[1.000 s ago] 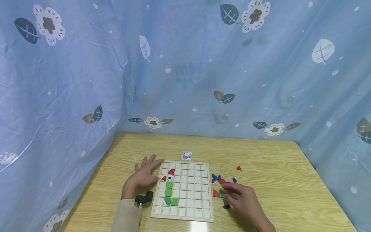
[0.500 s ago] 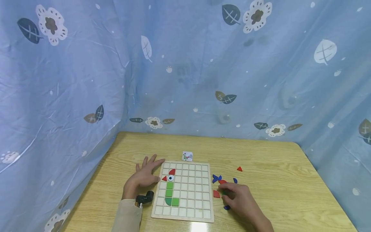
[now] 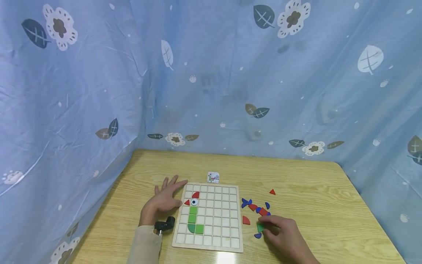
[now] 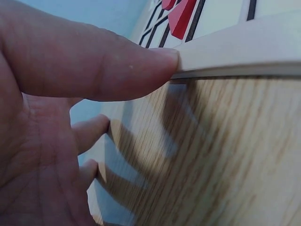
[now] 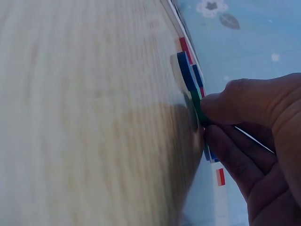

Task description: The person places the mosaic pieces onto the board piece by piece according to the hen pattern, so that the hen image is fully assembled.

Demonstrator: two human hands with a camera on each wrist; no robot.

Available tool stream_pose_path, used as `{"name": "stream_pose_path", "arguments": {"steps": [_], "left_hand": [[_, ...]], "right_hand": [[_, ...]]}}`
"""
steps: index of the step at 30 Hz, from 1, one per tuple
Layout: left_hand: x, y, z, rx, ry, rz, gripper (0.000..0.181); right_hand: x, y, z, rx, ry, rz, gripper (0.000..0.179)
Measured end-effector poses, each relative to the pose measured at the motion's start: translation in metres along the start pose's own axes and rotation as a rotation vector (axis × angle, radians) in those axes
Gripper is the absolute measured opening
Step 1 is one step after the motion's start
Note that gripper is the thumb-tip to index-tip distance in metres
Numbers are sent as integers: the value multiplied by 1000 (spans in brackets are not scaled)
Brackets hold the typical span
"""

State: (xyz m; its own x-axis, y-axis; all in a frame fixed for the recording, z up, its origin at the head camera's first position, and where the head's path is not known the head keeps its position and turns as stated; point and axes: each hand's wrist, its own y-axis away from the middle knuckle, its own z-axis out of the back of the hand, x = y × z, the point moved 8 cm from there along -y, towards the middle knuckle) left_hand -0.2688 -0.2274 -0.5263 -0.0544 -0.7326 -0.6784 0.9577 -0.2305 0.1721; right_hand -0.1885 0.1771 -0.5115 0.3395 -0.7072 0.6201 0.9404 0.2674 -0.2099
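A light wooden grid board (image 3: 221, 214) lies on the table with green tiles, red pieces and a round eye tile (image 3: 194, 202) set at its left side. My left hand (image 3: 163, 201) is spread beside the board, its thumb (image 4: 136, 70) touching the board's left edge. To the right of the board my right hand (image 3: 284, 234) pinches a green tile (image 3: 260, 227) between thumb and fingers. In the right wrist view the green tile (image 5: 197, 104) shows edge-on, next to a blue half-round piece (image 5: 186, 70). The tile is partly covered by the fingers.
Red and blue pieces (image 3: 252, 207) are scattered to the board's right, with a red quarter-round (image 3: 246, 220) near its edge and a red triangle (image 3: 272, 191) farther off. A small pattern card (image 3: 213, 177) lies behind the board. A blue curtain (image 3: 211, 80) surrounds the table.
My right hand has shifted slightly right with the green tile, away from the red quarter-round, uncovering more red and blue pieces. My left hand keeps its place beside the board.
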Motion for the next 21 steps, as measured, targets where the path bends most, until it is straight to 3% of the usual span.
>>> {"name": "stream_pose_path", "arguments": {"steps": [8,14,21], "left_hand": [[1,0,0,-5,-4,-9,82],[2,0,-1,-2,-1,-11,83],[2,-1,-1,1,5,-2,83]], "right_hand": [[13,-2,-4,-11,-9,184,45],[14,-5,-7,33,-7,196,40],[15,-5,-8,10,4,208,35]]}}
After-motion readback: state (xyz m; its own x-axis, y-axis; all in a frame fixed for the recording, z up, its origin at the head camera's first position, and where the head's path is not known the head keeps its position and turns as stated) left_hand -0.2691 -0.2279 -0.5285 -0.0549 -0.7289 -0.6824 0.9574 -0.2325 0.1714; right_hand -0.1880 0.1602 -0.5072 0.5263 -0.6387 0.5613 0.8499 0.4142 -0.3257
